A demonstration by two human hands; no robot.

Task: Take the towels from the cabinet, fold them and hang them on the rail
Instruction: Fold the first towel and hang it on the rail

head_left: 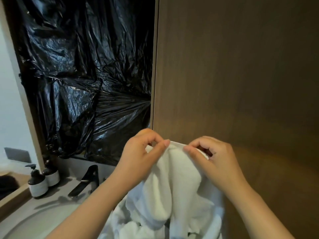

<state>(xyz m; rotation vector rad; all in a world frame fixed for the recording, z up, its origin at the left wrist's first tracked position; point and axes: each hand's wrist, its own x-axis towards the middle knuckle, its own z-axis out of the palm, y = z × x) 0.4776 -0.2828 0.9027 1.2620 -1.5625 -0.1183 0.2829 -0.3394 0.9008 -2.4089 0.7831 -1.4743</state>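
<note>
A white towel point(174, 190) hangs bunched in front of me, its top edge pinched between both hands. My left hand point(140, 155) grips the edge with thumb and forefinger on the left side. My right hand point(213, 156) pinches the same edge a short way to the right. The towel's lower part droops in loose folds over the sink counter and runs out of the frame's bottom. Directly behind the hands stands the brown wooden cabinet door point(238, 75), which looks closed. No rail is in view.
Black plastic sheeting point(82, 69) covers the wall panel at left. A black faucet point(86, 181) and two dark pump bottles point(38, 182) stand on the grey sink counter point(51, 206). A pale wall point(12, 118) lies at far left.
</note>
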